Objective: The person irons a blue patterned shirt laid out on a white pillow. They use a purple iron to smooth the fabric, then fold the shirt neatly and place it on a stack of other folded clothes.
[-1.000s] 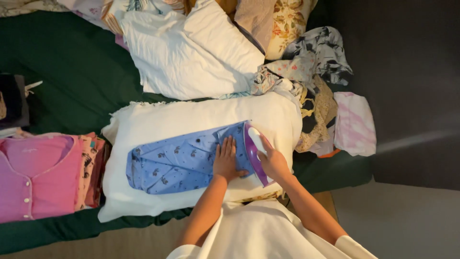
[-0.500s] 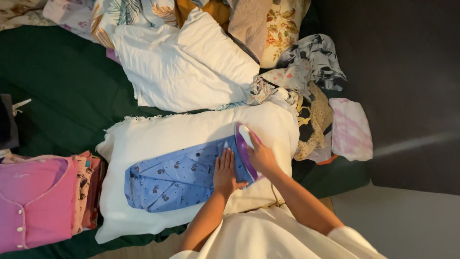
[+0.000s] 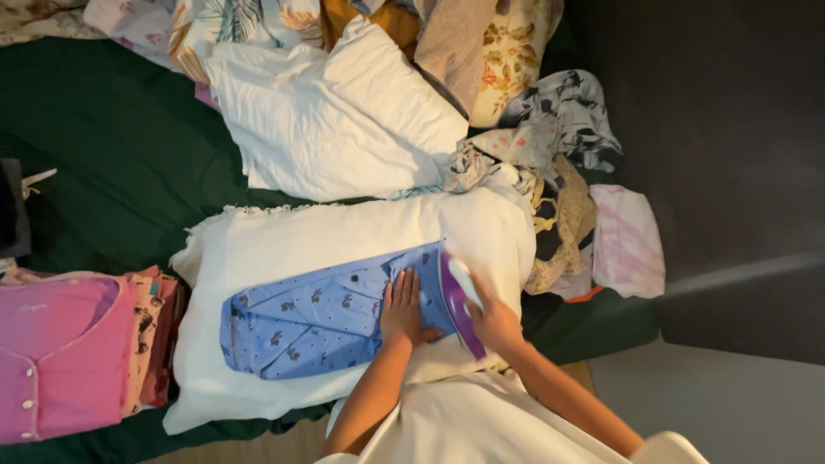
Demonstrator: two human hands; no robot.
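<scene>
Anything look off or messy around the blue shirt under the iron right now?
Nothing damaged. The blue shirt lies flat under the left hand; the right hand grips the purple iron. Only the crumpled clothes heap beside the white pad looks untidy.

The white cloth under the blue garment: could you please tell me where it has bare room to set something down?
The white cloth is bare above the blue garment, up to the white bundle, and along its left edge. The right end is crowded: left hand flat on the garment, right hand holding the purple iron.
</scene>
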